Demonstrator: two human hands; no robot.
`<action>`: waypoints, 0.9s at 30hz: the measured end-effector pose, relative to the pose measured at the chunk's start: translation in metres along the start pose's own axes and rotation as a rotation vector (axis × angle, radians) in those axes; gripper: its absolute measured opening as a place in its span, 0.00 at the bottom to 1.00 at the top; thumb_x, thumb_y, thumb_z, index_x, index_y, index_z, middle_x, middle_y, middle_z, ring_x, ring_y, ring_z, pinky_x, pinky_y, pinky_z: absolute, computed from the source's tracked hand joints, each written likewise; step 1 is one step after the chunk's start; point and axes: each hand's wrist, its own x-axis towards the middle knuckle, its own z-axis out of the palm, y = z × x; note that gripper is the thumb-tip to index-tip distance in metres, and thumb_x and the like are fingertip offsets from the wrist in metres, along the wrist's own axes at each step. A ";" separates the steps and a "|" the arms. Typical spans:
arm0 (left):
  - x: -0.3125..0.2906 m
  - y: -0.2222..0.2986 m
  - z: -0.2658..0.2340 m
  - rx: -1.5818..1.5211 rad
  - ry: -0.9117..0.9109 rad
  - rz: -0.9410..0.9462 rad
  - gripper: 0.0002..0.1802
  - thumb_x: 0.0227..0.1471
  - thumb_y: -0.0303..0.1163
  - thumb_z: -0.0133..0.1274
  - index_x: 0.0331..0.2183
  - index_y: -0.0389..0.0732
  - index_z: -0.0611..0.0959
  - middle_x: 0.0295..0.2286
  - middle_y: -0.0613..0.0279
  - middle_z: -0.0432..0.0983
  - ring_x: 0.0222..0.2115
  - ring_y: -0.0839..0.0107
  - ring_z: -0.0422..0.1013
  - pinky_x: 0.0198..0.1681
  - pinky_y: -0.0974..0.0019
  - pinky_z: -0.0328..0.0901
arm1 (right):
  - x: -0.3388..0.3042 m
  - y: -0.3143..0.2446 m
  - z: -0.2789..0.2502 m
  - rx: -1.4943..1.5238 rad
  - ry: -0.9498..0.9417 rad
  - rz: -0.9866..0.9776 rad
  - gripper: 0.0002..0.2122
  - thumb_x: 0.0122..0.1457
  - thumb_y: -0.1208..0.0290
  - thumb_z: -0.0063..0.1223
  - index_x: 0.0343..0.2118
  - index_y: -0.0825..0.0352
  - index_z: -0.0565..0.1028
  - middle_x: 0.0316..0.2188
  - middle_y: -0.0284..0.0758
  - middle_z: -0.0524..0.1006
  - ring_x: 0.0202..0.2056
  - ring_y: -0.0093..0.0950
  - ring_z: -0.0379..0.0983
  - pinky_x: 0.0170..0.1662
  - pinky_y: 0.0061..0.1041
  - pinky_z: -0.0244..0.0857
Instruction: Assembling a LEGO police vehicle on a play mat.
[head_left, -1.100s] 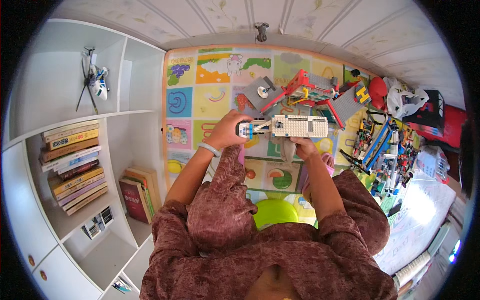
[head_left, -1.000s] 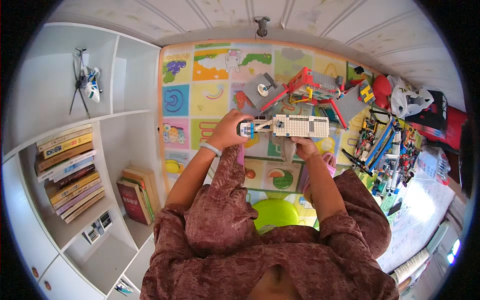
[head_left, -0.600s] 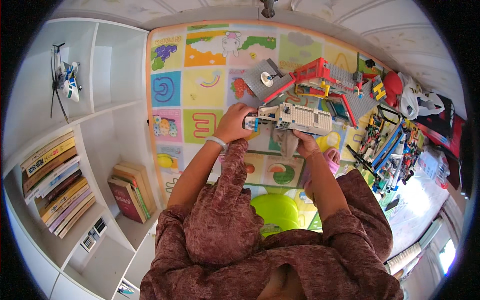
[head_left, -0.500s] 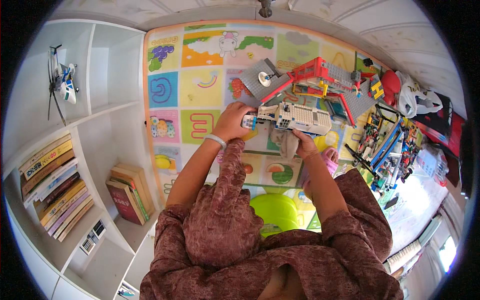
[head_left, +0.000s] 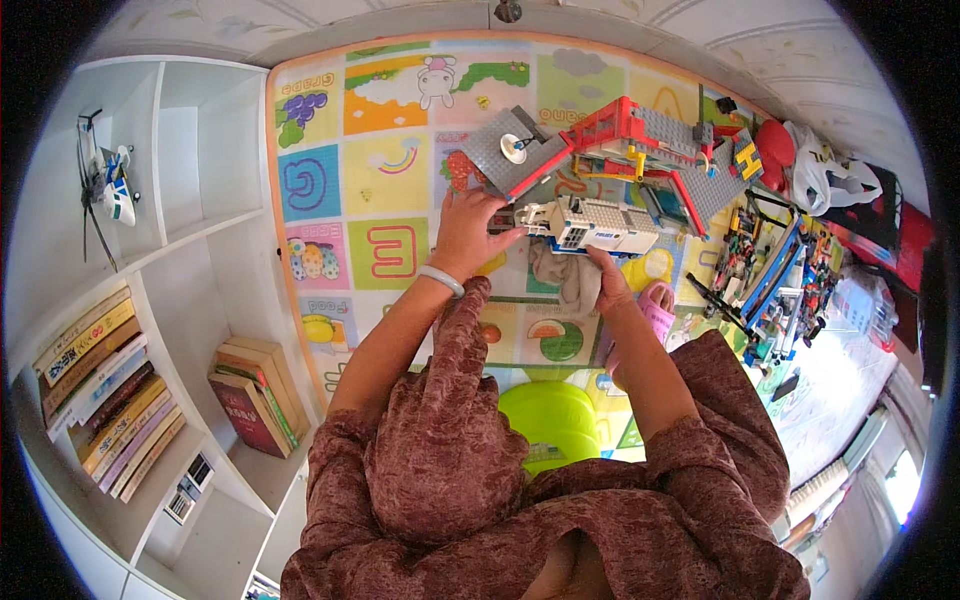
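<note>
A white toy-brick truck (head_left: 606, 226) with a blue base lies lengthwise on its upright side in front of me. My right hand (head_left: 612, 284) grips its near edge, the thumb against the side and the other fingers partly hidden beneath. At the truck's left end is my left hand (head_left: 468, 232), thumb stretched toward that end and fingers apart. Its fingertips reach the corner of a grey and red toy-brick building (head_left: 645, 150), which stands just beyond the truck. The small white-and-blue front piece is out of sight, and the left palm is hidden.
A patterned play mat (head_left: 390, 165) lies underneath. Loose toy bricks (head_left: 770, 280) are heaped at right, near a white plastic bag (head_left: 830, 175). Close to me are a green stool (head_left: 548, 415), a pink slipper (head_left: 656, 308) and greyish fabric (head_left: 572, 282). White shelves (head_left: 195, 232) stand at left.
My left hand has opened out and shifted slightly left, and the small white-and-blue piece it held no longer shows. My right hand stays on the truck, whose side now faces me more.
</note>
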 end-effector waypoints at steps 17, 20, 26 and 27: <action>-0.032 0.046 0.032 -0.361 0.027 0.068 0.13 0.44 0.31 0.61 0.35 0.41 0.78 0.34 0.59 0.76 0.37 0.60 0.74 0.37 0.64 0.69 | -0.031 -0.009 -0.032 -0.044 -0.060 0.090 0.19 0.54 0.65 0.56 0.48 0.65 0.71 0.40 0.38 0.77 0.40 0.32 0.74 0.44 0.31 0.70; -0.026 0.060 0.045 -0.580 -0.129 -0.128 0.11 0.47 0.29 0.57 0.35 0.39 0.75 0.32 0.56 0.77 0.34 0.56 0.75 0.36 0.61 0.70 | -0.027 -0.015 -0.055 -0.099 0.022 0.031 0.20 0.54 0.62 0.57 0.48 0.64 0.71 0.39 0.36 0.76 0.39 0.30 0.74 0.42 0.29 0.70; -0.030 0.047 0.056 -0.625 -0.073 -0.261 0.11 0.49 0.29 0.54 0.36 0.38 0.74 0.30 0.53 0.76 0.33 0.62 0.76 0.35 0.63 0.70 | -0.046 -0.015 -0.043 -0.186 0.033 0.009 0.25 0.53 0.59 0.60 0.51 0.65 0.68 0.38 0.36 0.76 0.38 0.29 0.74 0.40 0.27 0.69; -0.030 0.045 0.058 -0.624 -0.081 -0.258 0.11 0.48 0.27 0.55 0.35 0.38 0.74 0.30 0.54 0.75 0.32 0.61 0.76 0.34 0.64 0.70 | -0.052 -0.017 -0.045 -0.303 0.063 0.048 0.26 0.53 0.58 0.60 0.51 0.66 0.68 0.39 0.37 0.76 0.39 0.30 0.74 0.41 0.28 0.69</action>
